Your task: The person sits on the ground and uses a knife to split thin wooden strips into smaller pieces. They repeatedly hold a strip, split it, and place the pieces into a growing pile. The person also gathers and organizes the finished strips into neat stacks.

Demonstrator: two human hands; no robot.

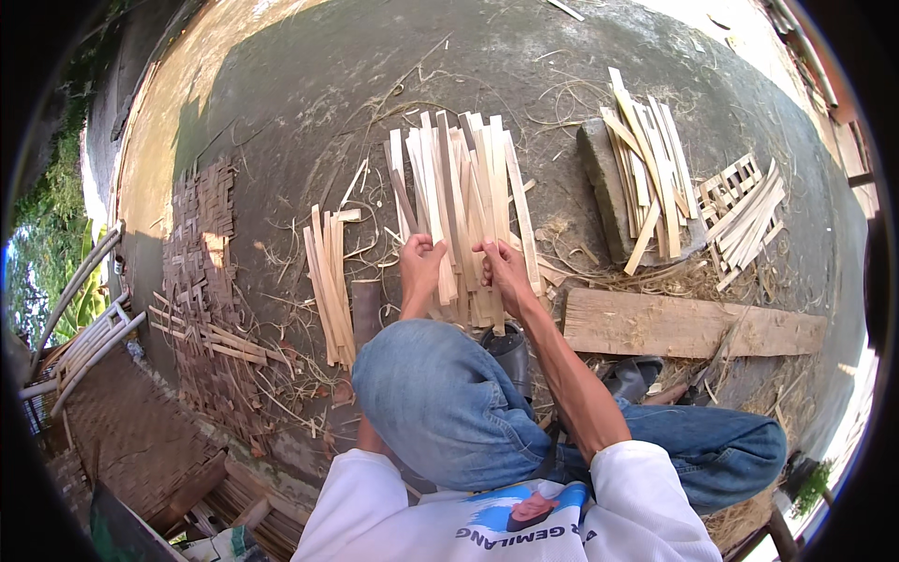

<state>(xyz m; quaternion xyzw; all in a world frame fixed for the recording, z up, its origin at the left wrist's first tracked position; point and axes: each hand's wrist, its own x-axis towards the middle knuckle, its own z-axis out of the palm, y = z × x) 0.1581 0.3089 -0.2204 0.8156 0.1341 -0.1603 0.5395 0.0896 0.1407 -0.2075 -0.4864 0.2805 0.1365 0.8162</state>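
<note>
A spread bundle of pale, flat bamboo strips (496, 178) lies on the ground in front of me, a few of them darker brown. At the bundle's near left part, my left hand (421, 269) is closed, thumb and fingers pinching a bamboo strip. Just to its right, my right hand (506, 273) has its fingers curled in a pinch on a strip over the same bundle. The strips fan away from both hands, and some of their near ends pass between my wrists. Which strip each hand pinches is hard to separate from those beneath.
A smaller strip bundle (330, 281) lies at left, beside a woven mat (201, 281). At right, strips (655, 169) rest on a stone block (599, 192), near another strip pile (749, 220). A wooden plank (693, 323) and a blade (726, 347) lie near my leg. Shavings litter the ground.
</note>
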